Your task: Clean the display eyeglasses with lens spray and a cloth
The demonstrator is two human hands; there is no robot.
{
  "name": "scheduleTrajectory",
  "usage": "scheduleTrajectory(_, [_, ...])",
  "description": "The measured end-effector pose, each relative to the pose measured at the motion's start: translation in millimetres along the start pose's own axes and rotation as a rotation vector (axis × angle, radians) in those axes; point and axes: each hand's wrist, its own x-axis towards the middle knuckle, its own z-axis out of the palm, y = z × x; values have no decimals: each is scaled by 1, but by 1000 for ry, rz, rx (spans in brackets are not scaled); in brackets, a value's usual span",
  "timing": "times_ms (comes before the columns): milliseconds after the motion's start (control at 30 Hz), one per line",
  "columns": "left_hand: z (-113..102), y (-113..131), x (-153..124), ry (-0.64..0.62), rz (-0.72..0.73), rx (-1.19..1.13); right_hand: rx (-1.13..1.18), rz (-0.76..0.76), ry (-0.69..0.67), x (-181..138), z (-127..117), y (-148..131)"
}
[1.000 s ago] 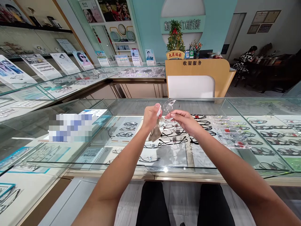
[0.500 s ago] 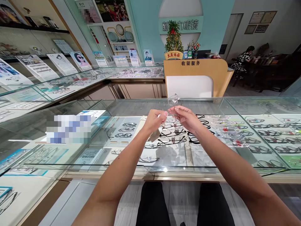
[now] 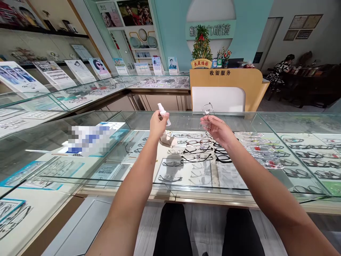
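Note:
My left hand (image 3: 159,125) is wrapped round a small white spray bottle (image 3: 161,108), held upright above the glass counter. To its right, my right hand (image 3: 217,130) pinches a pair of thin-rimmed eyeglasses (image 3: 206,109); one lens stands above the fingers and the other hangs below them. Beneath the left hand lies a crumpled beige cloth (image 3: 168,141) on the counter. Several dark-framed eyeglasses (image 3: 197,158) are laid out in rows under and between my forearms.
The glass display counter (image 3: 234,192) runs across in front of me. Clear-bagged frames (image 3: 266,156) lie right of my right arm. A white and blue box (image 3: 87,140) sits at the left. Beyond stands a wooden cashier desk (image 3: 255,81); a seated person (image 3: 279,71) is far right.
My left hand has moved left and slightly up, away from my right hand, and the spray bottle now shows. The eyeglasses have shifted slightly right in view. The camera has turned a little left.

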Motion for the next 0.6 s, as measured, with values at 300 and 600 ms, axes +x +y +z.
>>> scheduleTrajectory(300, [25,-4,-15,-212,0,57,-40,-2,2,1,0,0])
scheduleTrajectory(600, [30,-12,-14,-276,22,110,-32,9,-7,1,1,-2])
